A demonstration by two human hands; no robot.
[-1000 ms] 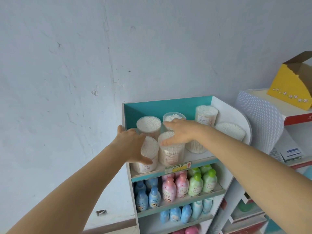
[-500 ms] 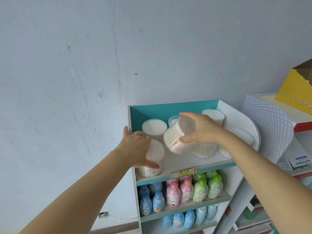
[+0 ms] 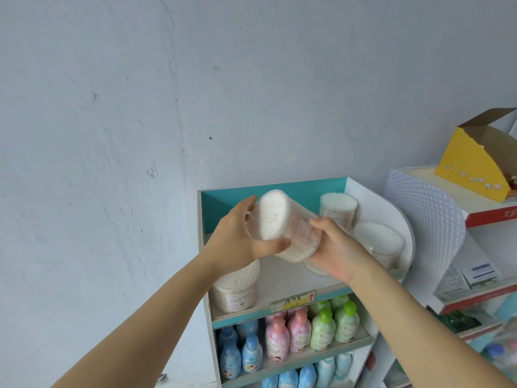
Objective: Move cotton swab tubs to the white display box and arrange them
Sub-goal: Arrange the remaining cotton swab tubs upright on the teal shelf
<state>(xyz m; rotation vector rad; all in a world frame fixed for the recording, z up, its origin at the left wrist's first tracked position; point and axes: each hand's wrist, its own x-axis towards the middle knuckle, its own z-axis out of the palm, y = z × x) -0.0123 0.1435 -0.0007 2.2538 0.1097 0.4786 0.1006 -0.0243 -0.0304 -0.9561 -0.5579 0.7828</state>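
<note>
A clear tub of cotton swabs (image 3: 282, 225) is held tilted, lid end toward me, above the top shelf of the white display box (image 3: 391, 219) with a teal back panel. My left hand (image 3: 240, 239) grips its lid end and my right hand (image 3: 335, 247) grips its base from below. Three more swab tubs stand on that shelf: one at the front left (image 3: 236, 287), one at the back right (image 3: 338, 208), one at the right (image 3: 380, 242). Another tub is partly hidden behind my right hand.
Below the swab shelf are shelves of pink (image 3: 285, 334), green (image 3: 333, 323) and blue (image 3: 240, 351) bottles. To the right stands a white perforated rack (image 3: 425, 219) with a yellow cardboard box (image 3: 475, 166) on top. A pale wall lies behind and to the left.
My right hand lifted a tub off the shelf and tipped it. My left hand left the front-left tub and took hold of the lifted tub's lid end.
</note>
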